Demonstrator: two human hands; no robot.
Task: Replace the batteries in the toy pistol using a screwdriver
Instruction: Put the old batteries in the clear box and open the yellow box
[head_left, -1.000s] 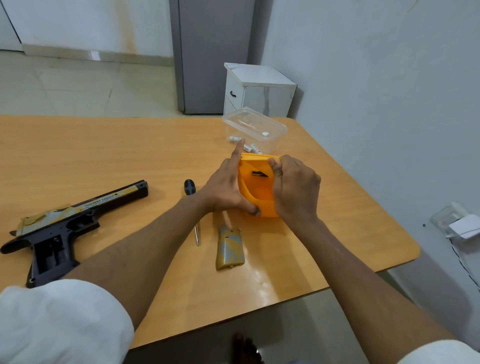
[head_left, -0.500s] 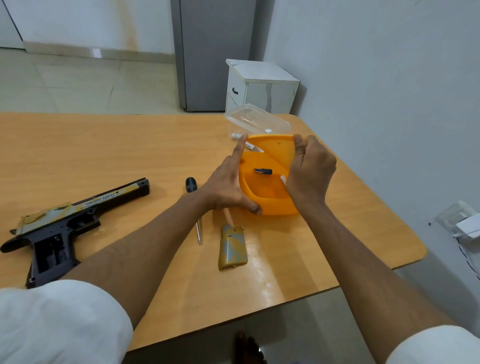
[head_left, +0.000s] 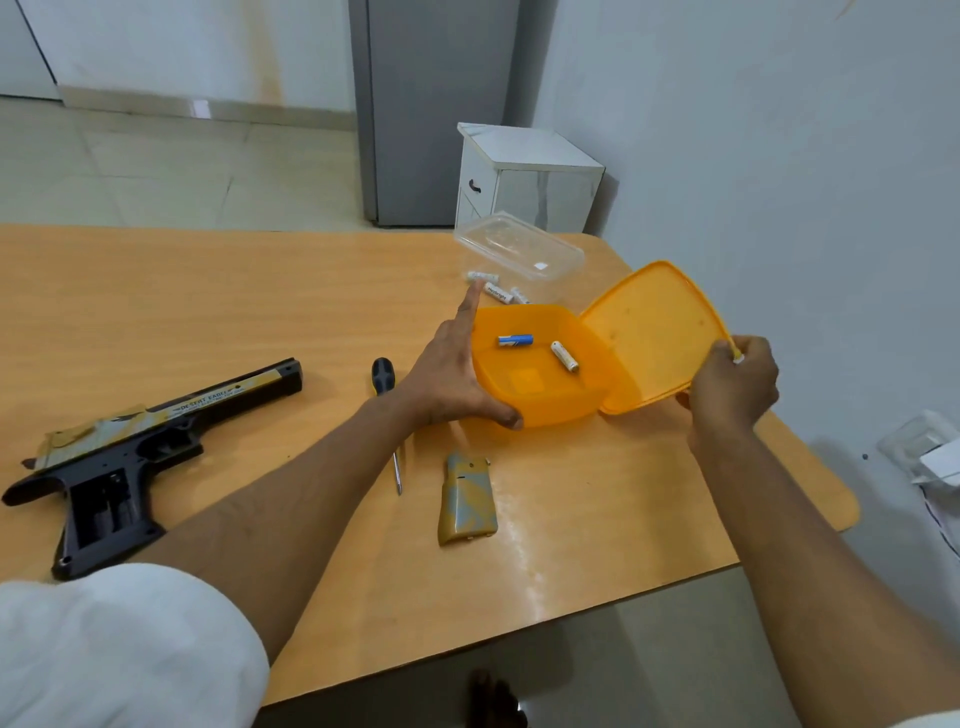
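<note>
Right hand (head_left: 732, 387) pinching orange lid (head_left: 654, 332), lifted clear; left hand (head_left: 452, 371), fingers straight, bracing orange box (head_left: 535, 400) on counter (head_left: 208, 291). Two batteries (head_left: 564, 356) inside. Toy pistol (head_left: 119, 447), grip cover (head_left: 466, 498) and screwdriver (head_left: 387, 410) lying apart. Step: fetching replacement cells. Next: lid set down, battery picked.

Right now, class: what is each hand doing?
Left hand: open, steadying the orange box.
Right hand: gripping the orange lid.
</note>
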